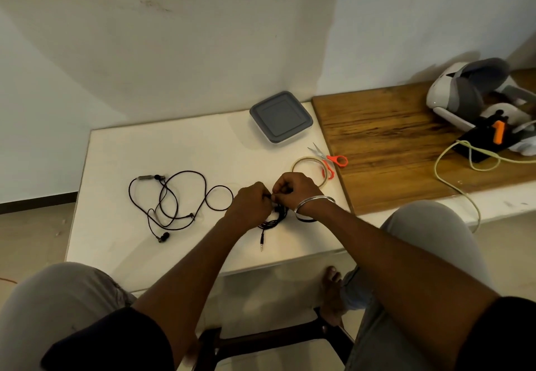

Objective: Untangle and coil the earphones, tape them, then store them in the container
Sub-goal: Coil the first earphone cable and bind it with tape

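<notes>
Both hands meet low over the counter [203, 150], well on my side of the container [280, 117]. My left hand [251, 201] and right hand [295, 192] are curled, the fingers [262, 192] of each pinching the black cord at one spot between them. The coiled earphones [274, 219] bunch just under that pinch, with the jack plug [262, 243] trailing toward me. Cannot tell whether any tape is on the bundle. A second tangled set [171, 199] lies loose, near-left of the container. Near-right of the container sit the tape roll [307, 158] and scissors [329, 158], the roll just beside my right hand. Container lid on. Step, as I judge it: coil made, held ready for taping. Next calls for one hand pinching the loops alone while the other frees itself for the roll
</notes>
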